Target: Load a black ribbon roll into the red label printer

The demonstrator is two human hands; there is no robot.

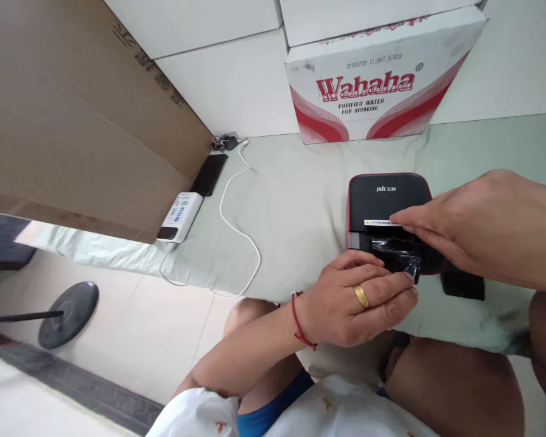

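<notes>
A black receipt printer [389, 200] with red edges and "FEIE" lettering lies on the pale green cloth, right of centre. A white warning label [383, 223] crosses its top. Crumpled clear plastic film [403, 249] shows over the dark front part. My left hand [364, 300], with a gold ring and red cord bracelet, is closed around the near edge, its fingertips at the film; the thumb is hidden. My right hand [464, 224] lies along the right side of the lid, fingers stretched out and together, index tip at the label.
A Wahaha water carton [368, 91] stands against the white wall. At left are a large cardboard box [95, 121], a black phone [210, 174], a white device [181, 215] with a white cable [236, 227], and keys [225, 142]. A black object [463, 285] sits right of the printer.
</notes>
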